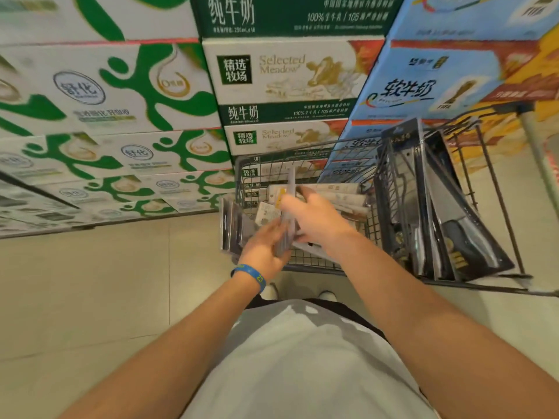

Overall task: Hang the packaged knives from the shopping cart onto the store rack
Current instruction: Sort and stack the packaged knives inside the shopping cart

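Milk boxes (136, 86) stand stacked behind the cart (302, 143), on a tiled floor (90, 282); no rack is visible. The step seems to be collecting: knife packs (335, 192) lie in the cart, and more stand along its right side. The left hand (266, 246) grips a bundle of packs (231, 228) at the cart's near left corner. The right hand (314, 216) rests on the packs inside, fingers loosely bent; blur hides whether it pinches one. Next, I think, it must lift one pack and add it to the bundle.
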A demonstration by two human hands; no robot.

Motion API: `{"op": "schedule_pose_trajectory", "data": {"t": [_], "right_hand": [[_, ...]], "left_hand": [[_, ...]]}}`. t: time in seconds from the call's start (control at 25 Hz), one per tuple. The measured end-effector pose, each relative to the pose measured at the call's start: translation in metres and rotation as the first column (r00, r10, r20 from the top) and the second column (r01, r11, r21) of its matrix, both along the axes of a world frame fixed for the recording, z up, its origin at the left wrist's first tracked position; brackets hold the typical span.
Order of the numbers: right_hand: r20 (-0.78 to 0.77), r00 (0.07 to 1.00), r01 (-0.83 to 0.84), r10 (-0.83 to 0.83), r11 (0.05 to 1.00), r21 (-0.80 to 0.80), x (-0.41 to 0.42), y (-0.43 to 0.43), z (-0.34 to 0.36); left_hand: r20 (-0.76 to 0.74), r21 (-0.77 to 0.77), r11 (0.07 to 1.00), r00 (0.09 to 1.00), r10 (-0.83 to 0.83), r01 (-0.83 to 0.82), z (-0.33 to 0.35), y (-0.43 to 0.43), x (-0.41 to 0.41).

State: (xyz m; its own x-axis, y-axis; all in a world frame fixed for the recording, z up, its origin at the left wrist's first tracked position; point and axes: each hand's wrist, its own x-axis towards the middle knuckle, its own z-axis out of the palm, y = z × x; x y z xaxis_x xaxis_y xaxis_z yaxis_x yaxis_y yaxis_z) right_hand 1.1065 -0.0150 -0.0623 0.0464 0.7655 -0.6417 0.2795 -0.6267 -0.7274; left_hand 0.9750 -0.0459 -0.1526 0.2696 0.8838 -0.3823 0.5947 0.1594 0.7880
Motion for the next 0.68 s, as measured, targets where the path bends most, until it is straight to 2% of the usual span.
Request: {"op": "schedule_pose_trajectory", "data": {"t": [0.12,0.24,0.32,0.4,0.48,0.52,0.6,0.68], "right_hand": [[0.079,0.996,0.042,-0.032,0.991,-0.126,0.0,-0.017,-0.034],[0.239,0.963,-0.075,0.124,0.976,-0.203,-0.002,-0.027,-0.063],[0.342,0.877,-0.249,0.339,0.927,-0.279,-0.003,-0.015,-0.073],[0.414,0.798,-0.332,0.438,0.893,-0.304,-0.009,0.001,-0.073],[0.387,0.822,-0.353,0.418,0.907,-0.229,-0.021,0.01,-0.077],[0.363,0.834,-0.371,0.416,0.909,-0.19,-0.029,0.009,-0.079],[0.338,0.823,-0.449,0.456,0.888,-0.103,-0.047,0.0,-0.089],[0.393,0.817,-0.443,0.423,0.895,-0.043,-0.06,-0.006,-0.101]], "left_hand": [[-0.025,-0.083,0.988,0.991,-0.13,0.127,-0.015,-0.02,-0.008],[0.113,-0.22,0.975,0.994,-0.011,0.036,-0.019,-0.035,-0.021],[0.154,-0.25,0.968,0.987,0.051,-0.011,-0.017,-0.037,-0.033],[0.165,-0.253,0.957,0.968,0.188,-0.143,-0.01,-0.029,-0.041],[0.105,-0.173,0.945,0.949,0.298,-0.277,-0.001,-0.007,-0.04],[0.054,-0.096,0.953,0.955,0.293,-0.287,0.005,0.005,-0.037],[-0.134,0.098,0.98,0.973,0.186,-0.174,0.007,0.026,-0.031],[-0.364,0.166,0.986,0.93,0.053,0.009,0.004,0.045,-0.025]]}}
